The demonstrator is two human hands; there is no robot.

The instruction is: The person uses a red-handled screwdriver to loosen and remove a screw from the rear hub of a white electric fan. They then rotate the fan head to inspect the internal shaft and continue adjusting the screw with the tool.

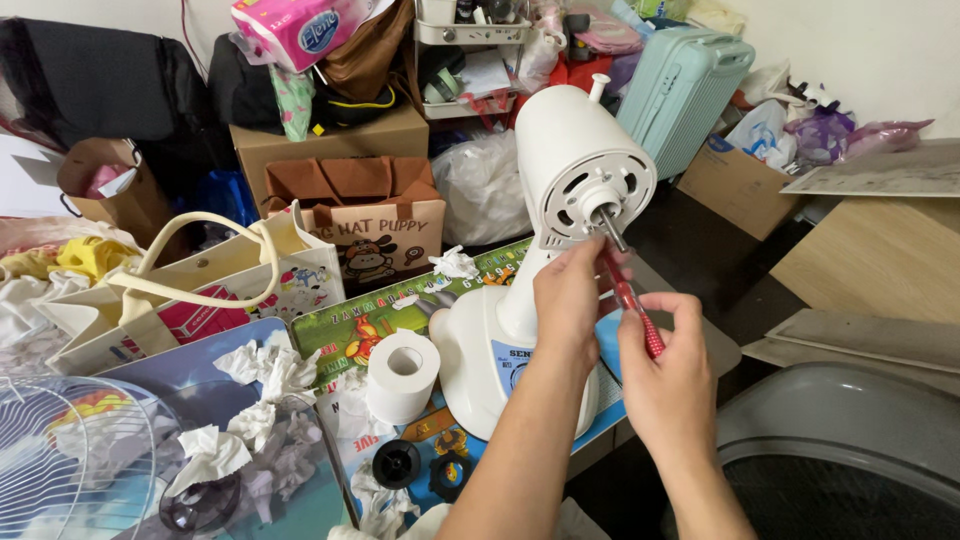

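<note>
Both hands work at the white plastic fan body (560, 250): my left hand (568, 300) pinches its steel shaft (610, 228), my right hand (668, 375) clamps the thin, light red-handled screwdriver (632, 300) by its ridged handle.

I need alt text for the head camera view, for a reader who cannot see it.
Two bare hands work at the motor shaft of a white fan body with no blade or grille: the left hand steadies it, the right hand holds a red-handled tool. A paper roll and crumpled tissues lie nearby.
</note>
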